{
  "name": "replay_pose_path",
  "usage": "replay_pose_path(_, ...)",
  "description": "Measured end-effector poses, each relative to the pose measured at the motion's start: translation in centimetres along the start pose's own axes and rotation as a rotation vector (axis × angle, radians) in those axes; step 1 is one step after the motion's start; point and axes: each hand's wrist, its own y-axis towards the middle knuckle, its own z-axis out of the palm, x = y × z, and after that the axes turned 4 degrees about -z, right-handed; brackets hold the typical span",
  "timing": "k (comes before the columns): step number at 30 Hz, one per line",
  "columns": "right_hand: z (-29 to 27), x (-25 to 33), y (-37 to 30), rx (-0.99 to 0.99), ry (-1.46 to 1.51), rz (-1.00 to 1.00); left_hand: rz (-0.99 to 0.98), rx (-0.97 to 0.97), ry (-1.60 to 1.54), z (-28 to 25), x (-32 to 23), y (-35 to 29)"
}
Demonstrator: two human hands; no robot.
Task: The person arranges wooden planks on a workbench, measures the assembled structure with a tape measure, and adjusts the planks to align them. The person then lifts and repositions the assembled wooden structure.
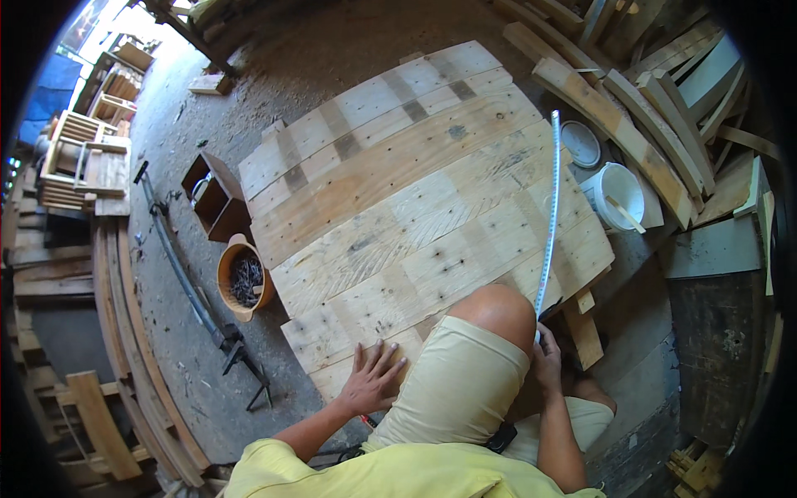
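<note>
In front of me lies a wide panel of joined wooden planks, with nail marks and darker bands. My left hand rests on its near left corner, fingers spread and nothing held. At my knee, my right hand is closed around the near end of a tape measure. The white blade stretches away from that hand across the right part of the panel, past its far right edge. The tape's case is mostly hidden by my fingers and knee.
Left of the panel are an orange basket of nails, a brown wooden box and a long bar clamp. A white bucket with a stick, its lid and stacked timber stand to the right.
</note>
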Motion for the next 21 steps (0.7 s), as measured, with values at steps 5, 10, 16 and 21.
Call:
replay_pose_path(5, 1.0, 0.6, 0.8, 0.045, 0.075, 0.018, -0.008, 0.098, 0.059, 0.3, 0.1, -0.8)
replay_pose_path(10, 1.3, 2.4, 1.3, 0.104, 0.025, 0.009, 0.007, 0.105, -0.010, -0.3, 0.2, -0.5)
replay_pose_path(16, -1.0, 2.3, 3.6, 0.192, -0.291, 0.003, 0.023, 0.012, -0.077, -2.3, 0.1, 1.4)
replay_pose_path(21, -0.4, 6.8, 6.7, 0.244, -0.417, 0.007, -0.071, -0.384, 0.027, -6.6, 4.0, 12.9)
